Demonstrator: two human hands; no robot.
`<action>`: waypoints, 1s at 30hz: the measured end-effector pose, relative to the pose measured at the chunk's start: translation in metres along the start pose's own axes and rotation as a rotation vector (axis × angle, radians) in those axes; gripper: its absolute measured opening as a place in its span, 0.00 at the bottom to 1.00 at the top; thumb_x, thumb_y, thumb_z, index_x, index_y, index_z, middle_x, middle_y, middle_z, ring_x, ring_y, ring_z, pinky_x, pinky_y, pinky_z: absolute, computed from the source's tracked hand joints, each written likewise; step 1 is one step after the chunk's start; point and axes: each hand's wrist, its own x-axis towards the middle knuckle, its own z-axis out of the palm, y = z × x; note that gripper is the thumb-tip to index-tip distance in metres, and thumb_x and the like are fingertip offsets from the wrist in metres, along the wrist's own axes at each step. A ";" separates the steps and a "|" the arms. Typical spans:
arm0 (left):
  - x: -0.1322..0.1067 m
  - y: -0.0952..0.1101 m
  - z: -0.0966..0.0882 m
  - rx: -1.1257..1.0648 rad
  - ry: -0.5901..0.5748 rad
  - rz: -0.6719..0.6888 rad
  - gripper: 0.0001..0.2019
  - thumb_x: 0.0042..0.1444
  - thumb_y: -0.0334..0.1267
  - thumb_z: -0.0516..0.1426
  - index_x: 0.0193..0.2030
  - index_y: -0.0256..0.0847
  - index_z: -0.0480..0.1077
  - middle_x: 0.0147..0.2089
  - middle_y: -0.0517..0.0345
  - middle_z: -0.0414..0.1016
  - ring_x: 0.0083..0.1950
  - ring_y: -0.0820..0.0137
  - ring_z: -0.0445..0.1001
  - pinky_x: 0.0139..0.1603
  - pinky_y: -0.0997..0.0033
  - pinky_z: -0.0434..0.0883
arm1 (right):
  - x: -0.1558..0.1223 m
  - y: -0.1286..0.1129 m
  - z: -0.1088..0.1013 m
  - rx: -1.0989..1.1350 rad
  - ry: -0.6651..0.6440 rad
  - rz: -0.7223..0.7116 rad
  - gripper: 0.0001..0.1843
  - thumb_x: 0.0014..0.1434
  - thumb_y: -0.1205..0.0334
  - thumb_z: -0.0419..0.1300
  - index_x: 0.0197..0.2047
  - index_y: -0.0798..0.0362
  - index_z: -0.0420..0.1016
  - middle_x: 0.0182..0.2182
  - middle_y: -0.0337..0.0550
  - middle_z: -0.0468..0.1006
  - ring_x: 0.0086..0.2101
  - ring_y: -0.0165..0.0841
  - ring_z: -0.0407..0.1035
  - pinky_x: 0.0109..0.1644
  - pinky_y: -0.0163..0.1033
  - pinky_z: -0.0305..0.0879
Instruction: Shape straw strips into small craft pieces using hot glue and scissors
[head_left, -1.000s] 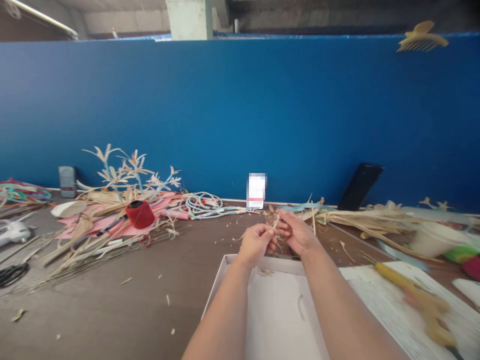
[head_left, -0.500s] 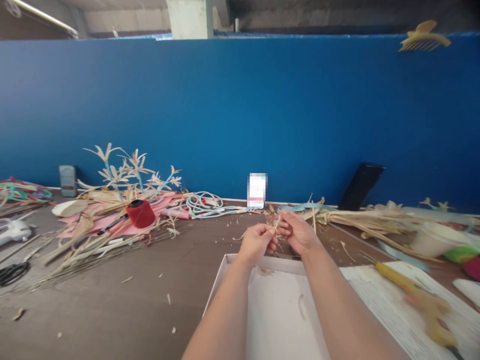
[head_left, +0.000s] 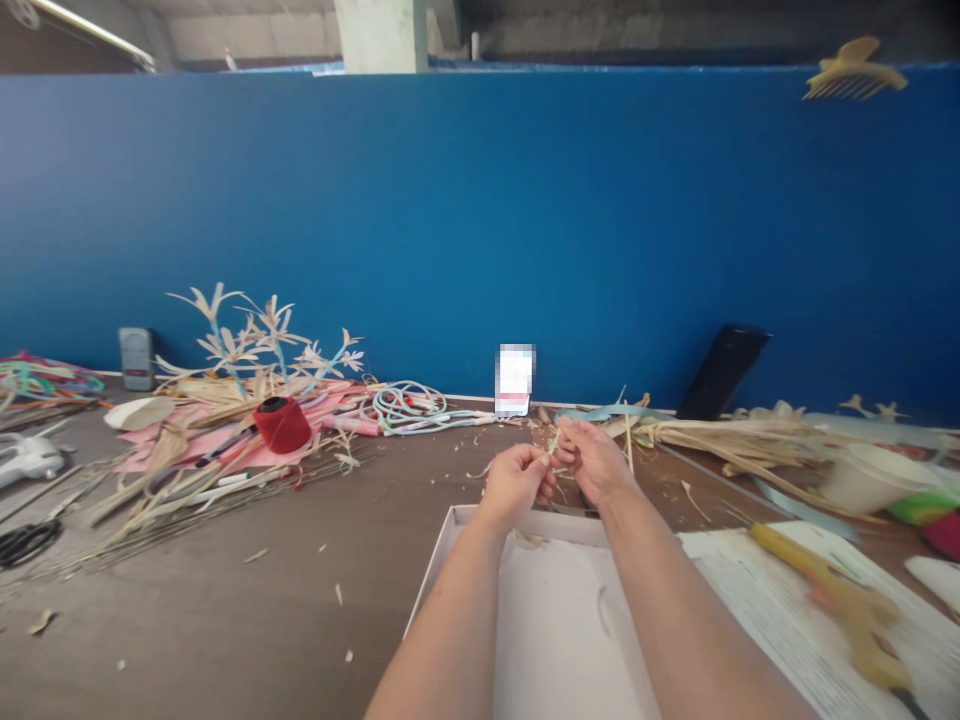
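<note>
Head view, 1 cam only. Both hands meet over the brown table [head_left: 225,620], just past the far rim of the white box [head_left: 459,528].

L hand [head_left: 514,483]: fingers curled in, thumb + forefinger pinched on a thin straw strip [head_left: 553,441]. R hand [head_left: 596,462]: also curled, fingertips closed on the same strip from the other side. Knuckles of the 2 hands are near touching.

Strip: short, pale. Long axis approx upright, leaning a bit to the right and away twd the blue wall [head_left: 480,230]. Free tip points up. Lower end is hidden in the fingers, so full length can't be told. It's held in the air, above the table and apart from it.

Edges + room:
- Box sits under both forearms, far rim just below the wrists.
- L of hands: bare table w/ small scraps, open room as far as the red spool [head_left: 281,424] and the straw flowers [head_left: 255,345], well apart.
- Behind hands: cable coil [head_left: 405,405] and a small blurred card [head_left: 514,380] near the wall.
- R of hands: tighter. Straw bundle [head_left: 750,440] lies across the table, its near ends just beside the R hand. A black slab [head_left: 724,370] leans on the wall behind it.
- Near right: white mat [head_left: 757,600] w/ a yellow glue gun [head_left: 832,600] on it, blurred. White cup [head_left: 870,478] further right.
- Far left edge: scissors [head_left: 22,545], well apart.
</note>
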 end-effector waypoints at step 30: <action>-0.002 -0.012 -0.002 0.646 0.244 0.344 0.10 0.57 0.38 0.48 0.31 0.41 0.68 0.28 0.59 0.72 0.29 0.73 0.68 0.30 0.76 0.60 | 0.003 0.007 -0.001 -0.277 0.201 -0.069 0.20 0.42 0.47 0.67 0.22 0.53 0.65 0.15 0.30 0.57 0.17 0.23 0.50 0.19 0.32 0.45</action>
